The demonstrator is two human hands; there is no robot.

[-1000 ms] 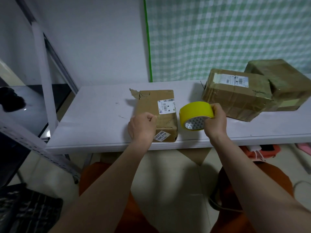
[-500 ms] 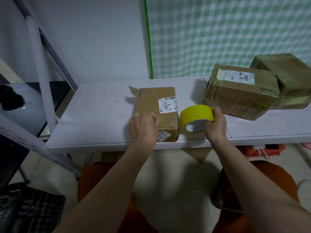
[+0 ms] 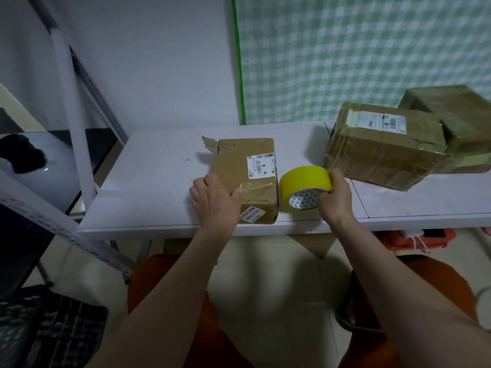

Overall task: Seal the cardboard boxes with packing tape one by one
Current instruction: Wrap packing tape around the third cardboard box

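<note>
I observe a small box (image 3: 245, 179) lying near the front edge of the white table (image 3: 148, 187), one rear corner torn. My left hand (image 3: 214, 200) rests on its near-left corner, fingers curled over the top; I cannot tell whether they pinch anything. My right hand (image 3: 335, 193) grips the yellow tape roll (image 3: 305, 183), fingers wrapped over its rim; the roll stands on edge just right of the box. Two taped boxes sit well apart at the right: a labelled box (image 3: 385, 144) and, touching behind it, a rear box (image 3: 457, 120)
</note>
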